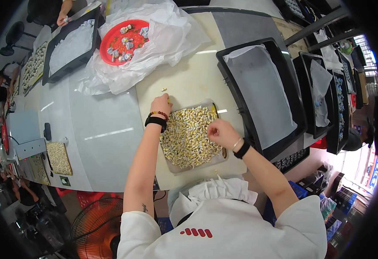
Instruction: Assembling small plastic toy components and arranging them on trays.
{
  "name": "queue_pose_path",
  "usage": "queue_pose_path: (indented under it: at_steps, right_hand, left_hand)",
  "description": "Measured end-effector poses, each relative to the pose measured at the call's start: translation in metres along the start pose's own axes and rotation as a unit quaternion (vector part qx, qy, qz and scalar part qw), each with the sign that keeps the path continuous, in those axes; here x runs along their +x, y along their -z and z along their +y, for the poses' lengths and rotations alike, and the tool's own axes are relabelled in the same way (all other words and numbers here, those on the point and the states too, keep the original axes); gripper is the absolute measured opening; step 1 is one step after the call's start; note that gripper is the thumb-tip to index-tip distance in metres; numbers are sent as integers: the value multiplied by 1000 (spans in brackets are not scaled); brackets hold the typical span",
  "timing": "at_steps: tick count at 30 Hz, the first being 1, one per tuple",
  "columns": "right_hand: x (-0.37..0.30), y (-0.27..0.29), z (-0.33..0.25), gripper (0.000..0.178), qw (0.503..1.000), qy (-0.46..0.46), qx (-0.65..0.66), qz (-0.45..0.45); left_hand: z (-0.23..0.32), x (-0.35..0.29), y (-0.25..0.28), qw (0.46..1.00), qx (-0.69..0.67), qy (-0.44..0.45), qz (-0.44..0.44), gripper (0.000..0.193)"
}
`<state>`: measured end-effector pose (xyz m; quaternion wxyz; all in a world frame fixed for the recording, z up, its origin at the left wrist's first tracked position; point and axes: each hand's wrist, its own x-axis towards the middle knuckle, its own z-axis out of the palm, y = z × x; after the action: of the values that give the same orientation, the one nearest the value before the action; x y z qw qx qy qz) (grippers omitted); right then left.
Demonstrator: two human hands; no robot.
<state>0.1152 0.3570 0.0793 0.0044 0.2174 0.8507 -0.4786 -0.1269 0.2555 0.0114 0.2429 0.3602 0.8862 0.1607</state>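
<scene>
Head view, from the left: pale pieces (59, 158) cover a board on the desk (111, 116), and above them stands a far black tray (96, 36) lined with white paper, a co-worker's hand (63, 18) over its upper end with something small in it. Next comes a red plate (110, 39) bearing a few small grey-and-white clusters, set on a crumpled plastic sheet (167, 52) whose loose folds limit room beyond the left hand (161, 103). That hand is at the upper left corner of the work tray, its grip bent nearly together; a yellowish bit shows at the fingertips, but I cannot tell whether it is held. Just past it, one stray piece (164, 89) lies on the bare desk. Yellow-and-white pieces (186, 138) lie heaped inside the shallow work tray (174, 168), in front of the person. The step in hand looks like picking or sorting these by fingertip, and the next move seems to call for a light pinch that parts one piece from its neighbours without pushing others over the low rim. Over the tray's right side hangs the right hand (223, 133), its grip curled, thumb near the forefinger; whether anything sits inside I cannot tell. Farther right, a big black tray (237, 98) with a paper liner (260, 95) puts a raised wall near that wrist, crowding sideways reach.
</scene>
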Motion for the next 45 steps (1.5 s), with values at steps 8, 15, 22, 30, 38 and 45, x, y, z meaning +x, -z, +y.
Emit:
queue_pose_path:
  at_steps: [8,15,22,30,38,45]
  right_hand:
    - [-66,-20,16,16,995,-26,-4,97]
    - [-32,-25,-10,26,970,172,-166,51]
    - [-70,-46,32,20,953,224,-204,8]
    - [-93,-48,51,19,948,259,-185,-9]
    - [-92,-28,40,23,980,117,-115,113]
    - [-64,-41,20,51,969,131,-186,99]
  left_hand:
    - [13,-45,30,977,-170,-16,128,16]
    - [-1,-203,-32,969,-189,-102,126,14]
    - [-10,-231,-64,968,-152,-156,123,18]
    - [30,-210,-51,941,-6,-290,172,33]
    - [-5,-209,-80,944,3,-307,119,34]
    - [-9,-226,-83,958,29,-263,111,46]
